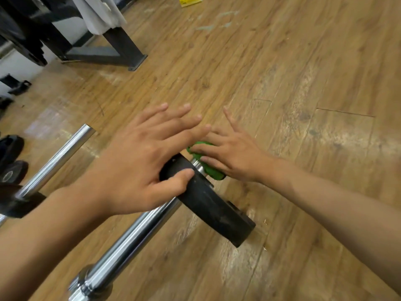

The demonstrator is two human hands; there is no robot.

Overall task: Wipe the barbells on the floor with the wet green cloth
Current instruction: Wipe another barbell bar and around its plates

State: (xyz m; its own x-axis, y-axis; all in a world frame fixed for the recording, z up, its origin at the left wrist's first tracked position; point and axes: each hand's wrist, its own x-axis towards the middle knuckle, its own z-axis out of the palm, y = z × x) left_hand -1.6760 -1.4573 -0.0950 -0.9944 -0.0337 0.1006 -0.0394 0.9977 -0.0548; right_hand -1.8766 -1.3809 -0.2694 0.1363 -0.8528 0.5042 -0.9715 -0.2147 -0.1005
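Note:
A chrome barbell [130, 242] lies on the wooden floor, running from the bottom left up to the middle, with a black weight plate [217, 211] on it. The green cloth [209, 169] is bunched over the short bar end beyond the plate. My right hand [234, 157] lies on the cloth with fingers spread and mostly straight, thumb across it. My left hand [141, 157] rests on the plate's top edge, thumb against the rim and fingers stretched out flat. A second chrome barbell [56, 159] lies parallel at the left with its own black plate [13, 205].
A dark metal rack foot [117, 53] stands at the upper left with a grey cloth [99, 14] hanging over it. Small black plates [10, 159] lie at the left edge. A yellow object [191, 1] sits on the floor at the top. Bare worn floorboards [303, 83] stretch to the right.

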